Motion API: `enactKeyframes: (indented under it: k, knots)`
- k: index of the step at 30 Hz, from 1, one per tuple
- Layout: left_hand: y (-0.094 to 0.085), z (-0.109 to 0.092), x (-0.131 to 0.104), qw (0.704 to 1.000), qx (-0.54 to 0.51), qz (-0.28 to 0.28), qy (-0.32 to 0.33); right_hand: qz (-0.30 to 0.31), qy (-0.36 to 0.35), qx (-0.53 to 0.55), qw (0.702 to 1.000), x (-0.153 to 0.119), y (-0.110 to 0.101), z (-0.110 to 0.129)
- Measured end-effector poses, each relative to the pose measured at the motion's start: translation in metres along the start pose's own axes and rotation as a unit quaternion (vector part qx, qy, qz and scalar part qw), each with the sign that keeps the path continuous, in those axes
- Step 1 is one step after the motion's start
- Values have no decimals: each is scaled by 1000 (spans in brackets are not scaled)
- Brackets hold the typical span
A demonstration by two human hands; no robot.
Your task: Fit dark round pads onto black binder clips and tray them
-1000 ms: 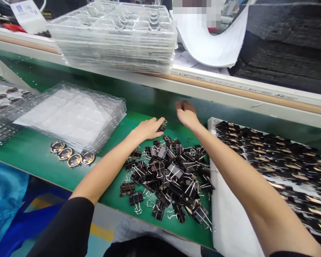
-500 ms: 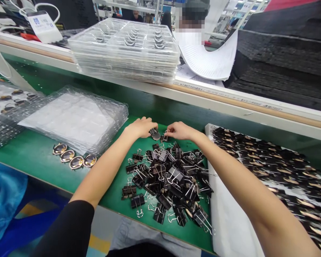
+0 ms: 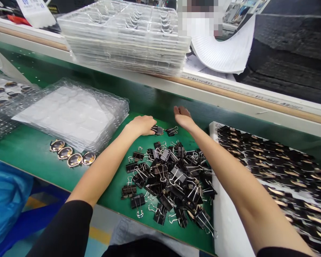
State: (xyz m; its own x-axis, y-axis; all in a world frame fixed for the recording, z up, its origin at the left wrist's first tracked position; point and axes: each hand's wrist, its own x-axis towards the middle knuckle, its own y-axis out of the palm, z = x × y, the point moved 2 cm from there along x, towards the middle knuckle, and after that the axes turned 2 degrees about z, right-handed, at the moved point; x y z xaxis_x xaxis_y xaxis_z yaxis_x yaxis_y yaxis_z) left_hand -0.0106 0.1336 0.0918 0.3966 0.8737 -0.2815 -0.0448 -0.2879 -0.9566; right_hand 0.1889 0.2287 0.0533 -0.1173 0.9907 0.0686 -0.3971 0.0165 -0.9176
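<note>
My left hand [image 3: 143,125] is closed at the back of the green bench, its fingers on a black binder clip [image 3: 154,129] that has a round dark lens piece [image 3: 159,131] beside or in it. To the right, a loose binder clip [image 3: 172,131] lies on the bench, touched by neither hand. Above and behind that clip, my right hand [image 3: 183,117] is raised with fingers apart and nothing visible in it. A large heap of binder clips [image 3: 171,178] with wire handles spreads on the bench between my forearms.
Several round gold-rimmed lens pieces [image 3: 75,160] lie left of my forearm. Clear plastic trays [image 3: 115,117] with white paper stand behind them. At right, a white board [image 3: 224,214] bears rows of clipped pieces. More trays [image 3: 123,53] are stacked on the shelf [image 3: 230,94].
My right hand has let go of the binder clip and moved up and right, leaving it on the bench. The left hand stays at its piece. The whole view has shifted slightly.
</note>
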Motion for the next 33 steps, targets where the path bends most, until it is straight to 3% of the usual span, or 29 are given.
enactKeyframes:
  k: [3,7,10,13,16,21,24,29,33]
  knots:
    - [3,-1,2,1000,-15,5,21,19,53,1,998,2,21,-3]
    - [7,-2,7,1000,-12,6,27,21,77,-44,996,-7,37,-32]
    - [9,-2,12,999,-25,7,29,-13,52,-52,997,-12,39,-54]
    - [10,-3,15,999,-30,9,36,-17,28,-27,999,-9,36,-59]
    - [10,-5,16,999,-24,11,31,9,12,16,1000,-5,26,-50]
    - [10,-7,16,999,-14,2,36,124,-112,163,972,-21,12,-31]
    - [9,-6,16,999,-6,-4,41,143,-116,185,965,-29,9,-20]
    - [7,-4,14,999,4,-7,52,93,29,2,995,-21,1,10]
    - [4,-3,9,999,17,7,35,135,41,-119,983,-25,7,41]
